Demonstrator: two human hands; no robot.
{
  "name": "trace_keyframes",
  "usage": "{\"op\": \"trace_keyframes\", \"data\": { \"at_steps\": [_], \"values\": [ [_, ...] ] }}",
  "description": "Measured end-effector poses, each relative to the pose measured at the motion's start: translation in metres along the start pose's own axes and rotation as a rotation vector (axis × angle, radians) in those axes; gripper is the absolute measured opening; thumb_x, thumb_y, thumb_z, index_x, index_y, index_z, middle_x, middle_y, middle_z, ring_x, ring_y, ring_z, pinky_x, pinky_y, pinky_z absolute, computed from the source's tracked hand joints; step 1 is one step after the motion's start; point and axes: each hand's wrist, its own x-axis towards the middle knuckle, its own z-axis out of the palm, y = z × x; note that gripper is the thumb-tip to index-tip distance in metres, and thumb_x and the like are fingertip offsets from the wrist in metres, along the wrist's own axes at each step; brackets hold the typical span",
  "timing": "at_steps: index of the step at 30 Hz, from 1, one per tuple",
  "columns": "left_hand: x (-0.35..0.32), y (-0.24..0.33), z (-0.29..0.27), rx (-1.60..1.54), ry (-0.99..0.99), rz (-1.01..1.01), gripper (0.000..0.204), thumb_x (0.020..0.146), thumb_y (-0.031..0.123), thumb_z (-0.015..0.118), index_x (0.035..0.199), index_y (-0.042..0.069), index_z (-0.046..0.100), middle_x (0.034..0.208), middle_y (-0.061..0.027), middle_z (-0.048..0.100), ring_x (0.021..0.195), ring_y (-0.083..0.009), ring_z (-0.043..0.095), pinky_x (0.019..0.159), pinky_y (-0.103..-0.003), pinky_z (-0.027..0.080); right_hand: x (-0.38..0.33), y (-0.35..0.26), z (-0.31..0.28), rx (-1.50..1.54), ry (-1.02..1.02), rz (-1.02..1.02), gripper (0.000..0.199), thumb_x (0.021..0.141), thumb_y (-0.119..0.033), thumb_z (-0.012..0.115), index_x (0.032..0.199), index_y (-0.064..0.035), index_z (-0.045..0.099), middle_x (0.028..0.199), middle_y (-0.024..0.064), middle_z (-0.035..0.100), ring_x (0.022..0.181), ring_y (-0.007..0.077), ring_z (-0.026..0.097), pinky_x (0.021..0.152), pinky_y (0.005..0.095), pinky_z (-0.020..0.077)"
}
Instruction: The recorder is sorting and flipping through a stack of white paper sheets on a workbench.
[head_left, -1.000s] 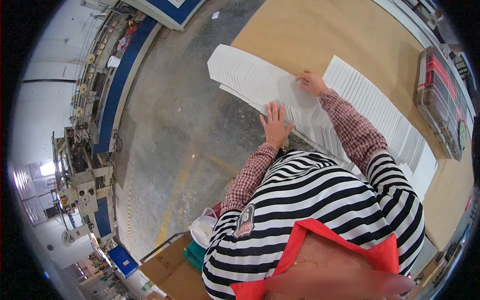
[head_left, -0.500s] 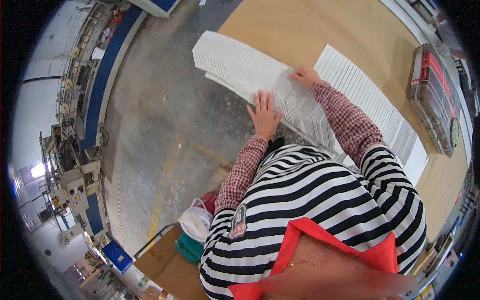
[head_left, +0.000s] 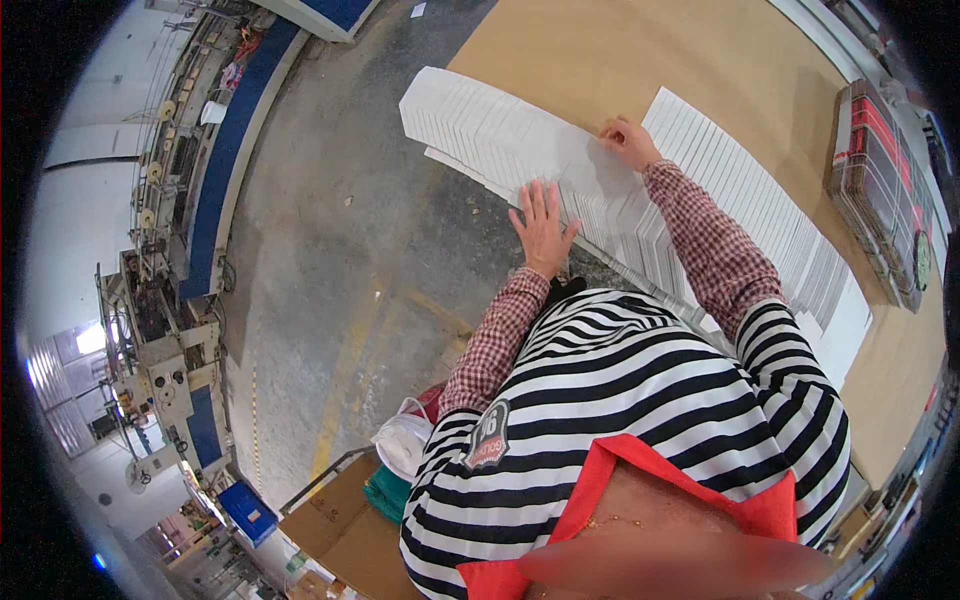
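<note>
Left hand: the left hand (head_left: 543,228) lies flat, palm down, fingers spread apart, pressing on the near edge of the fanned white sheets (head_left: 520,150); it clamps nothing, it only weighs them down.
Right hand: the right hand (head_left: 628,141) sits at the far edge of the same fan, fingertips curled onto the paper; whether a sheet is pinched between them cannot be told from this view.
Sheets: a long row of overlapping white sheets runs slantwise across the brown table (head_left: 640,50), its left end jutting over the table edge above the grey floor (head_left: 330,260); a second stretch of the row (head_left: 750,200) carries on to the right, past the checked sleeve.
Step, as judged: she looks to be squaring or spreading the fan between the two hands.
Doing it well: the flat palm should keep an even press so the lower sheets do not creep, while the far hand works with light fingertips only.
Watch-out: the overhanging end has no support, and a hard push could tip sheets off the table.
Nearby: a stack of red and dark printed bundles (head_left: 885,190) rests at the right end of the table, well apart from both hands.
</note>
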Motion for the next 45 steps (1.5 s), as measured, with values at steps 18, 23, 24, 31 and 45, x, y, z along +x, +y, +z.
{"op": "trace_keyframes", "data": {
  "at_steps": [18,23,24,31,45],
  "values": [
    [0.048,-0.006,0.007,-1.259,-0.304,-0.348,0.024,0.086,0.027,0.05,0.079,0.004,0.055,0.068,0.001,0.051,0.059,-0.006,0.045,0.054,-0.02,0.04,-0.026,0.039,0.011,-0.204,-0.084,0.089,0.029,0.069,-0.035,0.057,0.075,-0.0073,0.065,0.073,0.0141,0.061,0.069,0.0293,0.059,0.064,0.0391,0.0459],
    [0.064,0.007,0.002,-1.196,-0.524,-0.289,0.027,0.087,0.028,0.049,0.079,0.003,0.055,0.066,-0.0017,0.053,0.057,-0.009,0.051,0.053,-0.022,0.044,-0.04,0.012,-0.016,-0.331,-0.047,0.225,0.032,0.07,-0.039,0.058,0.075,-0.0073,0.062,0.073,0.0137,0.06,0.07,0.0311,0.057,0.062,0.0416,0.0446],
    [0.066,0.002,-0.007,-1.199,-0.636,-0.338,0.026,0.087,0.027,0.05,0.083,0.002,0.055,0.07,-0.003,0.055,0.06,-0.0101,0.053,0.055,-0.024,0.046,-0.04,-0.002,-0.017,-0.334,0.046,0.129,0.029,0.07,-0.036,0.06,0.08,-0.0085,0.06,0.079,0.0126,0.058,0.075,0.0303,0.056,0.065,0.041,0.0444],
    [0.068,-0.004,0.011,-1.917,-1.17,-0.516,0.05,0.087,0.044,0.041,0.124,0.011,0.035,0.12,-0.0066,0.046,0.108,-0.023,0.046,0.086,-0.041,0.04,-0.165,-0.029,-0.129,-0.374,0.51,0.042,0.025,0.075,-0.022,0.061,0.094,-0.008,0.053,0.09,0.0104,0.055,0.086,0.0294,0.052,0.076,0.0381,0.0389],
    [0.02,0.031,0.015,-2.14,-0.714,-0.461,0.088,0.069,0.071,0.042,0.125,0.004,0.036,0.129,-0.0069,0.039,0.118,-0.0257,0.034,0.099,-0.044,0.023,-0.511,0.135,-0.231,-0.683,0.55,1.184,0.037,0.066,-0.038,0.063,0.089,-0.0085,0.059,0.09,0.0132,0.057,0.085,0.029,0.056,0.073,0.0397,0.044]
  ]
}}
